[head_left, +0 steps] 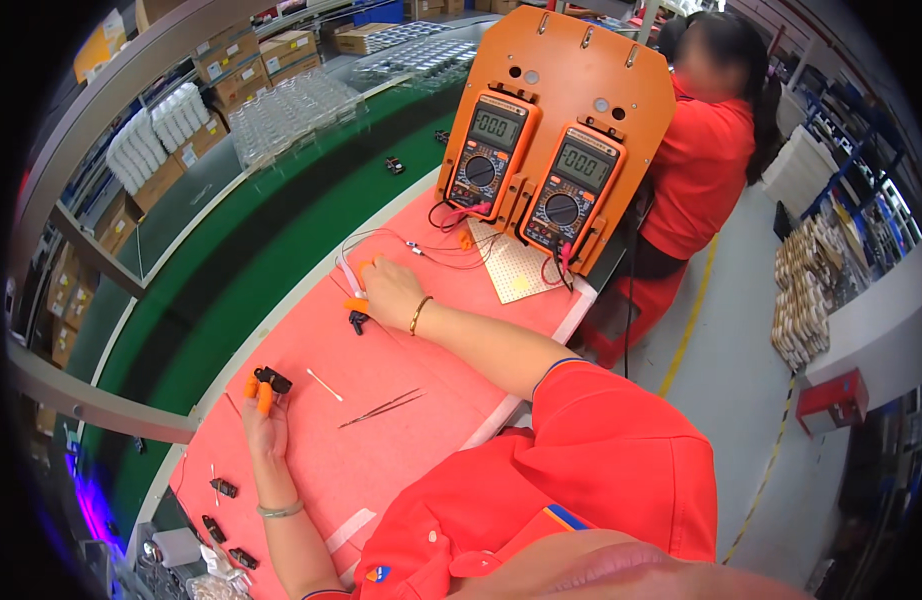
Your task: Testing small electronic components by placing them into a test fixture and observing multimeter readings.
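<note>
My left hand (265,422), with orange finger cots, is closed around a small black part (274,379) above the pink mat (381,375). Farther right, my right hand (394,292), also in orange finger cots, pinches a slim whitish piece (353,281) at the mat's far edge. Just below those fingers is another small black part (358,321); whether they touch it I cannot tell. Between my hands lie a cotton swab (325,385) and a pair of tweezers (380,408). Thin wires (381,234) curve from near my right hand toward two orange multimeters.
Two multimeters (493,140) (573,185) hang on an orange stand (571,60) beside a perforated board (516,265). More black parts (224,487) lie at the mat's left end. Beyond the mat runs a green conveyor (281,240). A co-worker in red (696,170) is at the right.
</note>
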`<action>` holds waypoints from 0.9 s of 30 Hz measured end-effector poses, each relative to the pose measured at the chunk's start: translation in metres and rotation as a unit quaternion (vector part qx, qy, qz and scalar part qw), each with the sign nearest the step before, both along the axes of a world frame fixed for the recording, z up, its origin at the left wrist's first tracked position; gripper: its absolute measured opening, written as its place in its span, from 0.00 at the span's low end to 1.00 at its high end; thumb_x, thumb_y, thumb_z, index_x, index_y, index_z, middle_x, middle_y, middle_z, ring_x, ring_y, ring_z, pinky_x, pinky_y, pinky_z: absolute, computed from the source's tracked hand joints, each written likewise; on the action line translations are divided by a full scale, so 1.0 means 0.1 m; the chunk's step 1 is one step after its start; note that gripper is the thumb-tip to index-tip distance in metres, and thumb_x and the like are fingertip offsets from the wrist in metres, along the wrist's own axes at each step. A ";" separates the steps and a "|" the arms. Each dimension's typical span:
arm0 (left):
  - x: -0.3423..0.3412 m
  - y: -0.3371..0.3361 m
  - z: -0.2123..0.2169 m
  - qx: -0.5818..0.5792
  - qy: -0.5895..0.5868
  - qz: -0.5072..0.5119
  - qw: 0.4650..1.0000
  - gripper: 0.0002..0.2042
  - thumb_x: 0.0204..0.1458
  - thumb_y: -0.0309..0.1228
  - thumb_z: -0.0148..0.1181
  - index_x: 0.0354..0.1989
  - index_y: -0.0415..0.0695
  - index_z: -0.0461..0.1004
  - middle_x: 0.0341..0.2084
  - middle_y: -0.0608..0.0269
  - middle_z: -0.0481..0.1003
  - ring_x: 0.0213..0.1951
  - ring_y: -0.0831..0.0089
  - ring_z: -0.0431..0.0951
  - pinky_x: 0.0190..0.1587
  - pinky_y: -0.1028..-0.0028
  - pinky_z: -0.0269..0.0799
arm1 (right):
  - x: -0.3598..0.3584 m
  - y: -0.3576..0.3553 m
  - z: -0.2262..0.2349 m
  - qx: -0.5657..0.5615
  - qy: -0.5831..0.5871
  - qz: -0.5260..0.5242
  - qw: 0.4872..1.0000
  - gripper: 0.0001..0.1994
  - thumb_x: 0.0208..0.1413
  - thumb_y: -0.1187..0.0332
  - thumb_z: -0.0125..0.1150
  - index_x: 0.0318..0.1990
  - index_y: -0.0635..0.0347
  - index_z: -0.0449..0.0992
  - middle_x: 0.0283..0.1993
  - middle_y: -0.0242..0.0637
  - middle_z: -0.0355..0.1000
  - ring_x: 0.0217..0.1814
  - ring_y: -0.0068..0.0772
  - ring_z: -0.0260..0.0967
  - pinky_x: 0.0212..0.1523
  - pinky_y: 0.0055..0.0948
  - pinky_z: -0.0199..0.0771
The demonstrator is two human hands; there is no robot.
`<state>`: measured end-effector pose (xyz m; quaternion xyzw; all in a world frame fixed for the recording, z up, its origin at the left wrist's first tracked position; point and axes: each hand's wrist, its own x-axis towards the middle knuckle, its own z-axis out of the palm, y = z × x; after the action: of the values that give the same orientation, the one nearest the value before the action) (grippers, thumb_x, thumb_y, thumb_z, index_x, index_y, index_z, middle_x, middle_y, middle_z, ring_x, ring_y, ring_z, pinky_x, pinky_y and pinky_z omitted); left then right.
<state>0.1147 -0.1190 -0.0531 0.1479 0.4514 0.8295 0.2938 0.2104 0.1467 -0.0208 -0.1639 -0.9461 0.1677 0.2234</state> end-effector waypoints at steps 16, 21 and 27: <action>-0.19 0.94 0.47 -0.111 0.123 0.035 0.986 0.14 0.46 0.26 0.53 0.43 0.37 0.64 0.36 0.61 0.69 0.40 0.76 0.68 0.42 0.79 0.65 | -0.58 -0.07 0.31 -0.609 0.232 0.196 0.733 0.09 0.46 0.75 0.56 0.35 0.64 0.64 0.31 0.33 0.67 0.31 0.22 0.65 0.32 0.20 0.67; -0.48 1.26 0.43 -0.085 0.087 0.012 0.992 0.14 0.46 0.24 0.52 0.42 0.36 0.64 0.36 0.61 0.69 0.39 0.75 0.69 0.43 0.79 0.65 | -0.85 0.03 0.19 -0.534 0.262 0.204 0.778 0.10 0.45 0.75 0.57 0.35 0.64 0.64 0.32 0.34 0.66 0.31 0.21 0.64 0.32 0.19 0.65; -0.68 1.44 0.32 -0.061 0.054 -0.008 0.997 0.11 0.47 0.22 0.50 0.41 0.36 0.65 0.36 0.61 0.69 0.38 0.75 0.70 0.43 0.79 0.66 | -1.11 0.19 0.05 -0.543 0.261 0.154 0.783 0.12 0.43 0.74 0.60 0.34 0.65 0.63 0.31 0.34 0.67 0.32 0.21 0.64 0.32 0.19 0.65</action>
<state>0.0464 0.0246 -0.0215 0.1781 0.5155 0.7886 0.2842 0.0989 0.1653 -0.0153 -0.0598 -0.6168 0.7224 0.3067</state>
